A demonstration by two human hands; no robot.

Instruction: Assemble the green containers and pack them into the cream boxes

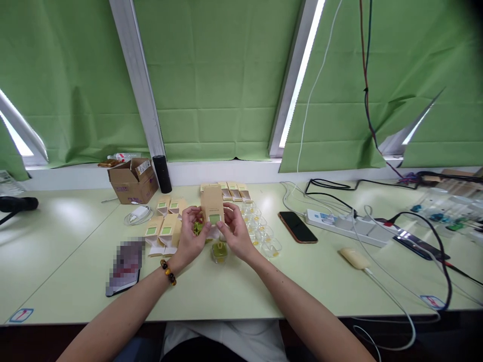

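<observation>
Both my hands grip a tan cardboard box (212,202) with a small green window, held upright above the table. My left hand (191,232) has its fingers closed on the box's left side. On the right side, my right hand (237,232) pinches it, thumb near the window. Behind my left fingers shows something green (197,228), partly hidden. Below the box stands a small clear container with a green lid (219,251). Similar tan boxes (166,232) lie left of my hands, and more boxes (233,191) stand behind. Clear plastic containers (264,234) with yellow spots sit in rows at right.
A black phone (298,227) and a white power strip (347,226) with cables lie to the right. Another phone (124,266), its screen blurred, lies left. A brown carton (133,182), a black cylinder (162,174) and a coiled white charger (138,214) are at the back left.
</observation>
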